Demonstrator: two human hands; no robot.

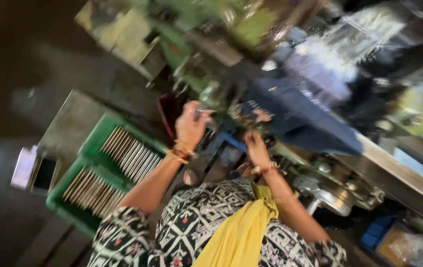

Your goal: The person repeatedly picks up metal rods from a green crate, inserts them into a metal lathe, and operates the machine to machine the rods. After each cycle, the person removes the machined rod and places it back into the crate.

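The view is tilted and smeared by motion, so fine detail is lost. The left hand (190, 124), with red and gold bangles at the wrist, is raised with its fingers curled around a small, pale, shiny piece (200, 112) pinched near the fingertips; what that piece is cannot be told. It sits right at the front of a green-painted metal machine (191, 54) that fills the upper middle of the view. The right hand (256, 148), also bangled, reaches up to the dark working area of the same machine, just beside a blue metal part (231, 141); its fingers are bent, but whether they grip anything cannot be told. Below and to the left of the left forearm stands a green plastic crate (85, 148) holding rows of thin, pale metal strips (130, 153) stacked on edge. A dark blue cloth (300, 118) lies over the bench to the right, and a yellow scarf (241, 232) hangs down the person's patterned black-and-white garment (191, 222).
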